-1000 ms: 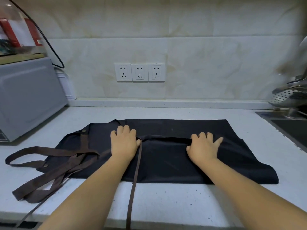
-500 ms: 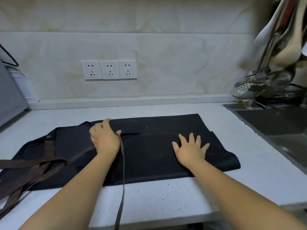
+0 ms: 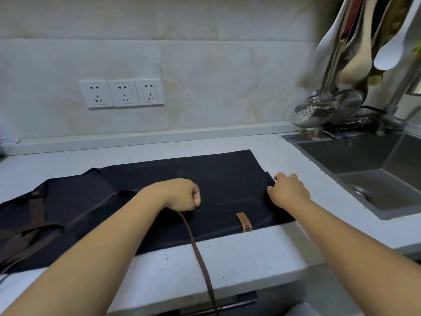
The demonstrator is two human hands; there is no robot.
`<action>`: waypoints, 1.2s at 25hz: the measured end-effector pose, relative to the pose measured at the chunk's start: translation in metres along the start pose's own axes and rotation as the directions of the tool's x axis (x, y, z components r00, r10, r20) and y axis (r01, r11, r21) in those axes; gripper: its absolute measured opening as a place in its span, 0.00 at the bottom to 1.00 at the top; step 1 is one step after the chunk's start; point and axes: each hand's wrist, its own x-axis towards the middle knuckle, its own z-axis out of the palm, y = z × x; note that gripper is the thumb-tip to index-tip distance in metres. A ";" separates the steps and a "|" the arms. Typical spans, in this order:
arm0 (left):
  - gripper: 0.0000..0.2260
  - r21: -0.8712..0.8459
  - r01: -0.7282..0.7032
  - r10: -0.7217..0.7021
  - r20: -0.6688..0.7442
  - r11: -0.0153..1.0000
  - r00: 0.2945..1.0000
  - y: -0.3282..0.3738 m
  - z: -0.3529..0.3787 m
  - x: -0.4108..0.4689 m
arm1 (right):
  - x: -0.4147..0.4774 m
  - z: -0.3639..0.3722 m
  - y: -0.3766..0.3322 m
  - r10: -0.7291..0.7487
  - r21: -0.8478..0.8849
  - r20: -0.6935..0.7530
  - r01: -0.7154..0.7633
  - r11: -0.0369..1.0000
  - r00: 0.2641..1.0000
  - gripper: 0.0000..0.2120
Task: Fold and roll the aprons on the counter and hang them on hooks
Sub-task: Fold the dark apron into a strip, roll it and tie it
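Over on the dark apron (image 3: 227,176), the left hand (image 3: 180,195) held the brown strap (image 3: 196,249) in curled fingers. The right hand (image 3: 289,192) pinched the apron's right edge, near the sink (image 3: 376,179).

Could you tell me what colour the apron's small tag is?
The tag is tan brown, seen best in the head view.

Beyond the right hand (image 3: 288,192), past the apron (image 3: 216,176), bare counter (image 3: 136,153) reaches the wall. To its right the sink (image 3: 376,179) drops away, with utensils (image 3: 330,106) hanging over its far corner. A strap (image 3: 200,254) trails nearward from the left hand (image 3: 180,195).
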 end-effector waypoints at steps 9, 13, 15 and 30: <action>0.19 0.070 -0.305 0.312 -0.200 0.950 0.929 0.059 0.065 0.016 | 0.009 -0.005 0.029 0.140 0.246 0.053 -0.149 0.958 0.989 0.13; 0.06 0.212 -0.297 0.333 -0.163 0.931 0.929 0.063 0.062 0.005 | 0.007 -0.003 0.036 0.080 0.429 0.072 -0.103 0.897 0.994 0.04; 0.07 0.271 -0.297 0.344 -0.146 0.916 0.928 0.067 0.065 0.000 | -0.001 -0.004 0.035 0.072 0.434 0.005 -0.067 0.898 0.997 0.12; 0.30 0.054 -0.118 0.126 -0.181 0.991 0.975 0.031 0.085 0.010 | -0.011 0.014 0.039 -0.119 0.138 -0.169 0.143 0.980 0.978 0.18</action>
